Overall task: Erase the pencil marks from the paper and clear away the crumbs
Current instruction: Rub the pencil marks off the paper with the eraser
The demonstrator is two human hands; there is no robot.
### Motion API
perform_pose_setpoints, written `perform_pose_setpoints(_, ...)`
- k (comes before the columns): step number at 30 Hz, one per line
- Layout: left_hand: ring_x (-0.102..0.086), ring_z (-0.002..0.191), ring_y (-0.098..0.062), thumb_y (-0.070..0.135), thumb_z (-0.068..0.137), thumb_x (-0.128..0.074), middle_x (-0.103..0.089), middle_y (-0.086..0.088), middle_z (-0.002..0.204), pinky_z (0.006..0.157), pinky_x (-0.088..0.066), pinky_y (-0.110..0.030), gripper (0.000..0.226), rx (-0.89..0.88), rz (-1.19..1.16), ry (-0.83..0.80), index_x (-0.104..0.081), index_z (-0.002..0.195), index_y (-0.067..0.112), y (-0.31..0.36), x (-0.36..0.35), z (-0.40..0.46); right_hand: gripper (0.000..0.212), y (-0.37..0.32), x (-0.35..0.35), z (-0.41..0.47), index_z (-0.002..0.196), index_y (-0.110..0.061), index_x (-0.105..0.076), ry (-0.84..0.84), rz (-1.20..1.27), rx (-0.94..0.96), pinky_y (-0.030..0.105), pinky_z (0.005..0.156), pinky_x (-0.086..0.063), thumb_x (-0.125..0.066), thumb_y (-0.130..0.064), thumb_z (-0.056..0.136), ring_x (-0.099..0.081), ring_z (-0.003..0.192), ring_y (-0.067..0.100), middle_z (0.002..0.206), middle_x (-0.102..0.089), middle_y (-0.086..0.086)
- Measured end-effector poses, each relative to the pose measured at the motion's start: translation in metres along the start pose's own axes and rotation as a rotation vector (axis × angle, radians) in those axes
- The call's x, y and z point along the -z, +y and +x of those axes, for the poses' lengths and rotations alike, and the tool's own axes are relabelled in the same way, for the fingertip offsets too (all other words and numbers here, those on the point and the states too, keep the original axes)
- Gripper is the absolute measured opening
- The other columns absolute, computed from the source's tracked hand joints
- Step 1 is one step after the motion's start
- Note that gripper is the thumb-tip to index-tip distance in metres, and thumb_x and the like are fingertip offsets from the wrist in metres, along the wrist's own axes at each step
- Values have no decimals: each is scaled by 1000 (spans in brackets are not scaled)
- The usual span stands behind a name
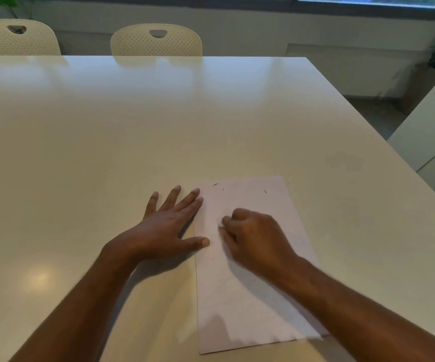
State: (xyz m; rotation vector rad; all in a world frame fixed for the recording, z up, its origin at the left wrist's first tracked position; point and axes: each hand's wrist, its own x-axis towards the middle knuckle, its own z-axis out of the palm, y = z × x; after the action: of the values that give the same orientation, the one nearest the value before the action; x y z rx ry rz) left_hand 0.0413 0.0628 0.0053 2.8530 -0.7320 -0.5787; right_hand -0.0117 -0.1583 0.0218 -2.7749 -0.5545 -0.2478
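Lengthwise, paper (pixel 247 283) points away.

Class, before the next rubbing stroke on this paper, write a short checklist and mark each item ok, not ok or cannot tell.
1. Left hand steadies the paper, flat along its left edge: ok.
2. Right hand curled over the paper, ready to rub: ok.
3. Eraser inside the right fingers: cannot tell.
4. Paper lies flat on the table: ok.
5. Crumbs cleared: not ok, dark bits lie near the far edge.
6. Pencil marks all gone: cannot tell.
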Motion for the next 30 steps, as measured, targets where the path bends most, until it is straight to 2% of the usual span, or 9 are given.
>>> perform_pose_setpoints(5,43,138,-6,86,80,-28,37,29,150,117,24,-50,101,3,5,-2,15,156,36,0,0,0,22,40,7,21,67,-14,-64,176,-86,-220,29,53,-43,-60,-24,87,-60,59,28,66,-56,0)
perform_pose_setpoints(7,44,138,-6,84,82,-31,38,28,150,117,23,-50,99,9,9,-5,15,156,36,1,0,-1,22,16,4,12,63,-14,-59,137,-51,-133,30,49,-46,-62,-18,85,-56,53,28,63,-53,1)
perform_pose_setpoints(10,44,138,-7,85,81,-30,37,28,151,117,23,-50,100,8,6,-8,15,156,36,0,0,-1,25,1,3,-3,69,-17,-65,17,1,-26,31,51,-48,-57,-25,92,-54,53,21,64,-53,-3)
perform_pose_setpoints(14,45,137,-5,95,69,-16,38,30,149,117,24,-50,110,-6,2,-10,15,156,37,-3,-1,1,24,46,9,19,67,-17,-65,174,-85,-253,27,54,-40,-59,-26,88,-61,60,25,66,-56,-2)
perform_pose_setpoints(17,45,136,-4,95,68,-16,39,31,148,117,24,-49,110,-1,-2,-7,15,156,37,-2,-1,1,23,16,3,8,62,-16,-58,151,-38,-144,27,48,-39,-64,-20,84,-55,52,26,62,-52,-1)
perform_pose_setpoints(20,44,137,-5,95,68,-15,38,29,149,117,23,-50,110,2,6,-9,16,155,37,-1,0,1,25,2,-2,-6,67,-18,-62,51,14,-37,26,49,-40,-59,-26,90,-51,52,21,62,-51,-4)
perform_pose_setpoints(23,43,138,-5,92,73,-20,36,28,152,117,23,-50,106,-2,10,-5,15,156,36,-1,0,1,25,52,5,14,74,-18,-68,165,-48,-251,29,57,-47,-56,-32,90,-62,66,23,70,-60,-2)
perform_pose_setpoints(25,43,139,-5,90,75,-21,35,28,152,118,22,-50,104,-8,7,7,14,157,35,-2,-1,0,26,68,10,17,74,-16,-70,201,-114,-330,28,58,-45,-55,-31,89,-64,67,25,70,-61,0)
perform_pose_setpoints(30,44,137,-3,95,69,-13,38,30,150,117,23,-50,109,-9,13,7,15,156,36,-3,-2,0,27,18,-1,-10,65,-17,-56,82,36,-123,30,49,-43,-57,-28,89,-54,54,24,63,-48,-3)
